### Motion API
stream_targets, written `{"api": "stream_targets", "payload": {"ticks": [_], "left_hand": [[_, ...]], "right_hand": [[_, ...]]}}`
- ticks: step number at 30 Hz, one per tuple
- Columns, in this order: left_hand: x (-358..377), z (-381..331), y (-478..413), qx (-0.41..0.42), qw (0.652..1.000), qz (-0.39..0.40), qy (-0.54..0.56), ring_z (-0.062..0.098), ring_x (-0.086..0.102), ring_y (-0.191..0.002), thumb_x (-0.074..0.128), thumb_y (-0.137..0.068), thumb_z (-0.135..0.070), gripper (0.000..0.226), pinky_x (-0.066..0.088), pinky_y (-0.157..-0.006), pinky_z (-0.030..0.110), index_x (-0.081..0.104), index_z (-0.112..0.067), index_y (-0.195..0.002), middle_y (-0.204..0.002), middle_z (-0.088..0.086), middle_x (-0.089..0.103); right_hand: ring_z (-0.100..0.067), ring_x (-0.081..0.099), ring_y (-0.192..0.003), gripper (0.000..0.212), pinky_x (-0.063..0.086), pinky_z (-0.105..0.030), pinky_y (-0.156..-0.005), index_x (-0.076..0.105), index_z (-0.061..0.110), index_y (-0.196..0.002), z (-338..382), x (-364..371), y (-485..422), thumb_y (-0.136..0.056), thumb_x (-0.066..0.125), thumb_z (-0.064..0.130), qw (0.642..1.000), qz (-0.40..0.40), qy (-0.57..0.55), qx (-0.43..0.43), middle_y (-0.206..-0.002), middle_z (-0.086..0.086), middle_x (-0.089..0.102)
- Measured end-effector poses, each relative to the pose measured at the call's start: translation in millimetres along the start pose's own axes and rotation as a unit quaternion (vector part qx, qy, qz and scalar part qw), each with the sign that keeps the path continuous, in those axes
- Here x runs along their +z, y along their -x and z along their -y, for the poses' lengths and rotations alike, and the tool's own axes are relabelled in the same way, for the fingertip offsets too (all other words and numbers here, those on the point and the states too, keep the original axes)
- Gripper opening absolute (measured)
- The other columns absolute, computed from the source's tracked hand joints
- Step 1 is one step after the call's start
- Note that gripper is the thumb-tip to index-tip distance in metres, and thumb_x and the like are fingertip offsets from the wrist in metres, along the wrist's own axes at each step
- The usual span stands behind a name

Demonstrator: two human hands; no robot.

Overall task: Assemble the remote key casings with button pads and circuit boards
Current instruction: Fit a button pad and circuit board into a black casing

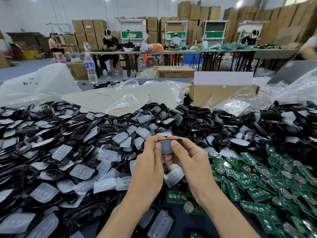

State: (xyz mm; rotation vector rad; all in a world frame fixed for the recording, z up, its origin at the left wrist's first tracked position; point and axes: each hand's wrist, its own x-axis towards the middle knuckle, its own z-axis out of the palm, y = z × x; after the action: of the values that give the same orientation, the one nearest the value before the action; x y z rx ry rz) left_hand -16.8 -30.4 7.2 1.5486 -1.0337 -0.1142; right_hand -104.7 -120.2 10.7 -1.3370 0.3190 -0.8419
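Casings [51, 127], black and shiny, are heaped over the left and middle of the dark table [178, 224], right up to the far side. Clear button pads [82, 171] are mixed in with them, most thickly near the front and left. Green circuit boards [274, 177] are piled on the right, touching the black heap at its edge. A big white bag [39, 83] is seen at the back left, and crinkly clear bags [291, 90] at the back right. Flat beige sheets [109, 98] are laid on top of the far part of the heap. A brown cardboard box [223, 91] is stood behind the heap, just right of the middle. A water bottle [90, 67] is stood upright at the far edge, beside the white bag.

Both hands are held up over the middle of the table, above the spot where pads and boards meet. One small casing [167, 146] is held between them. The left hand [149, 167] is curled round its left end, with the thumb pressed on top. The right hand [192, 162] is curled round its right end, and its thumb is pressed on top too. A grey face is shown on the side turned to the camera. Whether a pad is inside cannot be told.
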Motion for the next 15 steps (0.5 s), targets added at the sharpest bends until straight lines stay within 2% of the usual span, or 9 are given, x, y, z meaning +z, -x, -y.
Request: {"api": "stream_targets", "payload": {"ticks": [3, 6, 8, 12, 15], "left_hand": [[1.4, 0.7, 1.1, 0.0, 1.0, 0.001, -0.006, 0.005, 0.06, -0.064, 0.026, -0.101, -0.046, 0.023, 0.047, -0.058, 0.019, 0.046, -0.048, -0.112, -0.081, -0.021, 0.066], [1.5, -1.8, 2.1, -0.011, 0.999, 0.001, 0.032, 0.004, 0.06, -0.065, 0.028, -0.104, -0.041, 0.024, 0.047, -0.059, 0.02, 0.051, -0.047, -0.109, -0.077, -0.017, 0.066], [0.3, -4.0, 2.9, -0.017, 0.998, -0.005, 0.062, 0.001, 0.057, -0.063, 0.032, -0.107, -0.034, 0.027, 0.045, -0.059, 0.015, 0.056, -0.046, -0.106, -0.074, -0.018, 0.066], [-0.7, -8.0, 2.3, -0.031, 0.995, -0.001, 0.095, -0.002, 0.052, -0.058, 0.041, -0.108, -0.029, 0.026, 0.044, -0.056, 0.014, 0.061, -0.044, -0.103, -0.068, -0.02, 0.062], [-0.6, -8.3, 1.1, -0.06, 0.989, -0.007, 0.135, 0.001, 0.055, -0.059, 0.051, -0.105, -0.024, 0.022, 0.046, -0.055, 0.017, 0.064, -0.04, -0.098, -0.072, -0.012, 0.066]], "right_hand": [[-0.013, 0.063, -0.064, 0.02, 0.055, -0.021, -0.067, 0.078, 0.019, -0.1, 0.5, 1.0, 0.3, -0.101, 0.059, 0.012, 1.0, -0.01, 0.002, -0.007, -0.076, -0.004, 0.07], [-0.012, 0.063, -0.063, 0.021, 0.055, -0.02, -0.064, 0.078, 0.018, -0.098, 0.1, 2.1, -0.1, -0.101, 0.058, 0.01, 1.0, -0.016, 0.004, -0.004, -0.075, -0.002, 0.071], [-0.013, 0.062, -0.063, 0.021, 0.055, -0.021, -0.065, 0.077, 0.016, -0.099, -0.9, 2.3, -0.7, -0.101, 0.057, 0.01, 1.0, -0.014, -0.005, 0.002, -0.075, -0.004, 0.069], [-0.013, 0.062, -0.066, 0.021, 0.056, -0.023, -0.068, 0.077, 0.017, -0.102, -3.0, 1.2, -0.4, -0.102, 0.056, 0.012, 1.0, -0.005, -0.019, 0.011, -0.078, -0.004, 0.068], [-0.014, 0.062, -0.067, 0.021, 0.055, -0.023, -0.068, 0.077, 0.016, -0.103, -3.6, 1.6, -0.5, -0.102, 0.057, 0.012, 0.999, 0.0, -0.031, 0.016, -0.082, -0.006, 0.07]]}}
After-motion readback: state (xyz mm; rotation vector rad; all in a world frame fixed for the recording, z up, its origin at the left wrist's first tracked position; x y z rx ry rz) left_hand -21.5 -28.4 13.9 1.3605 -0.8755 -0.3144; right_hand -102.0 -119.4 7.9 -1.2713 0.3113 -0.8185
